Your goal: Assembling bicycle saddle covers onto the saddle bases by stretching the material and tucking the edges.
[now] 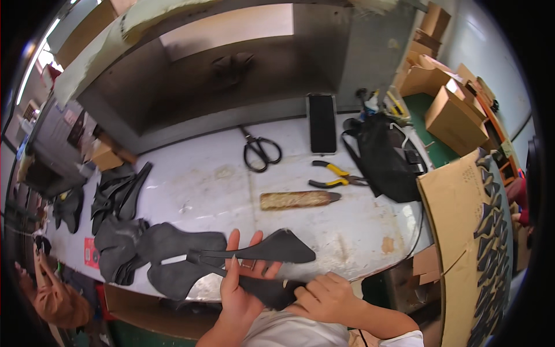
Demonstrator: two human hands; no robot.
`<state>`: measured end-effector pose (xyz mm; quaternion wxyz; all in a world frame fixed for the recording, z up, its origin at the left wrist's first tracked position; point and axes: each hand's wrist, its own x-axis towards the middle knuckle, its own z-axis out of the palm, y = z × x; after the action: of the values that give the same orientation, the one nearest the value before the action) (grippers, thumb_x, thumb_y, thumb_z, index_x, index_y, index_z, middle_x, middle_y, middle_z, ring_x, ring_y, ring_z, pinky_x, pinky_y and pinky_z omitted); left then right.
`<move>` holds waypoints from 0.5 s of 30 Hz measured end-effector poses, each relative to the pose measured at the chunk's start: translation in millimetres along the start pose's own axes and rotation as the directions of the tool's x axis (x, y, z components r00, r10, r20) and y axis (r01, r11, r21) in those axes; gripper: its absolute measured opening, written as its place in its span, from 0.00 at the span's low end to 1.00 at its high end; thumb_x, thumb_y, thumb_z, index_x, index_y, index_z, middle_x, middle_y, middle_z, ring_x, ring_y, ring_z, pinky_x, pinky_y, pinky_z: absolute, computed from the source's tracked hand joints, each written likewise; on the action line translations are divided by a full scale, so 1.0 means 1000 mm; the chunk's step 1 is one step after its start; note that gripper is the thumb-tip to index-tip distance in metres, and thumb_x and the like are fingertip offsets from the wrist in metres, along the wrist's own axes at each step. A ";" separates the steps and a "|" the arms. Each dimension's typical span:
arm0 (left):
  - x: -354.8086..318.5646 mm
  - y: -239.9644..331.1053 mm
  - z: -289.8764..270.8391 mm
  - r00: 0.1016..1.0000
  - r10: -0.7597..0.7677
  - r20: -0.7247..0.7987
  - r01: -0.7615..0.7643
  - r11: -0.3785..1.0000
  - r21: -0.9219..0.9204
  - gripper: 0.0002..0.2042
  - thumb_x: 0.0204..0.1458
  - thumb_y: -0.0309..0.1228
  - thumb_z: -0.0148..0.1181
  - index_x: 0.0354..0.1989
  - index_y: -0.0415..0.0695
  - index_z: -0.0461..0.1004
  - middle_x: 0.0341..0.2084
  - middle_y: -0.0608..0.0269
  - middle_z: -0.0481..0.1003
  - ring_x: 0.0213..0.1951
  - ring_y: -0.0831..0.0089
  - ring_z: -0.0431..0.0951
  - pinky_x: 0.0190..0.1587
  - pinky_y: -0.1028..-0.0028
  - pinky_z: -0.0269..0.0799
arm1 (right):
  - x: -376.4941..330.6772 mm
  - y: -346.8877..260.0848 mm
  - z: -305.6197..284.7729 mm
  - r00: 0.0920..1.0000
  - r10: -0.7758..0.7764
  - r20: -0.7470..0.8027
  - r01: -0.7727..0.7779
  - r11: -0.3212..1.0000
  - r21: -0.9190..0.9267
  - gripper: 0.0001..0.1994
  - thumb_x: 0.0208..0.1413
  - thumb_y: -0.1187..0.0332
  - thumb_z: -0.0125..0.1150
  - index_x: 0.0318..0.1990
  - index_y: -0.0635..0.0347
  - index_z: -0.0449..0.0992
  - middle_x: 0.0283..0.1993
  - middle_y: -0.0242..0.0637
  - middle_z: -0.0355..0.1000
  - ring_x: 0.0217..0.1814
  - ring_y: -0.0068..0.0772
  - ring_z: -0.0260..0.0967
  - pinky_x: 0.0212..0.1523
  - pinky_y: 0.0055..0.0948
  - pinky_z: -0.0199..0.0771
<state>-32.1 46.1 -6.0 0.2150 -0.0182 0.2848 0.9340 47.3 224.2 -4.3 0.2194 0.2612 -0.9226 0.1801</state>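
Observation:
My left hand (241, 295) is palm up at the table's near edge, its thumb and fingers around a black, flat cut piece like a shoe upper (286, 247). One flared end of this piece spreads out to the right, above the fingers. A second black flap (269, 292) runs below, from my left palm to my right hand (324, 298), whose curled fingers grip its end. Whether both flaps belong to one piece, I cannot tell. Left of my hands lie wide black pieces (182, 240), beside a stack of similar ones (118, 246).
Black-handled scissors (263, 155), a phone (322, 124), yellow-and-black pliers (338, 176) and a tape-wrapped tool (295, 200) lie on the white table (202, 196). A black bag (381, 153) sits at right, near a cardboard sheet (454, 231) lined with black pieces. Another person (60, 298) is at lower left.

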 end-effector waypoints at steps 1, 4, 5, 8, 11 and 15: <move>-0.002 0.003 0.003 0.996 0.064 -0.056 -0.063 0.998 0.021 0.26 0.67 0.41 0.39 0.72 0.63 0.43 0.69 0.52 0.52 0.68 0.54 0.55 0.67 0.49 0.56 | 0.000 -0.005 0.003 0.995 0.056 -0.081 -0.056 0.998 0.003 0.06 0.41 0.70 0.62 0.29 0.55 0.72 0.22 0.27 0.59 0.23 0.26 0.62 0.22 0.23 0.62; -0.007 0.009 0.012 0.980 0.187 -0.074 -0.182 0.981 0.072 0.25 0.68 0.40 0.38 0.72 0.63 0.43 0.69 0.52 0.51 0.69 0.54 0.53 0.67 0.47 0.55 | 0.007 -0.011 0.012 0.986 -0.022 -0.164 0.030 0.998 0.051 0.14 0.42 0.64 0.73 0.34 0.58 0.77 0.26 0.28 0.65 0.22 0.26 0.61 0.20 0.24 0.62; -0.008 0.009 0.016 0.970 0.233 -0.070 -0.227 0.970 0.087 0.25 0.68 0.40 0.38 0.72 0.62 0.43 0.69 0.52 0.50 0.69 0.54 0.52 0.67 0.47 0.55 | 0.008 -0.012 0.014 0.979 -0.054 -0.194 0.068 0.996 0.066 0.14 0.42 0.65 0.73 0.36 0.59 0.78 0.28 0.30 0.67 0.22 0.26 0.62 0.20 0.23 0.63; -0.012 0.008 0.021 0.955 0.290 -0.061 -0.279 0.950 0.143 0.26 0.68 0.40 0.38 0.72 0.61 0.42 0.69 0.51 0.49 0.70 0.54 0.51 0.67 0.46 0.54 | 0.016 -0.018 0.015 0.958 -0.090 -0.271 0.115 0.990 0.077 0.11 0.43 0.71 0.69 0.36 0.61 0.79 0.30 0.32 0.68 0.25 0.26 0.64 0.21 0.22 0.62; -0.014 0.008 0.025 0.948 0.312 -0.064 -0.301 0.943 0.144 0.26 0.68 0.40 0.37 0.72 0.60 0.41 0.69 0.50 0.49 0.70 0.54 0.50 0.67 0.46 0.54 | 0.017 -0.021 0.017 0.933 -0.061 -0.356 0.118 0.983 0.139 0.09 0.42 0.73 0.69 0.34 0.61 0.79 0.31 0.33 0.69 0.25 0.26 0.64 0.20 0.21 0.61; -0.013 0.005 0.024 0.935 0.355 -0.023 -0.346 0.923 0.167 0.26 0.68 0.39 0.37 0.72 0.60 0.39 0.70 0.50 0.49 0.70 0.53 0.49 0.67 0.44 0.54 | 0.014 -0.019 0.017 0.941 -0.031 -0.336 0.109 0.971 0.214 0.12 0.38 0.75 0.73 0.32 0.62 0.79 0.30 0.34 0.70 0.23 0.27 0.68 0.19 0.23 0.64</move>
<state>-20.4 50.0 18.6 0.0376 0.0256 0.3630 0.9307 42.2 195.5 -7.5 0.3456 0.2838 -0.8357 0.3187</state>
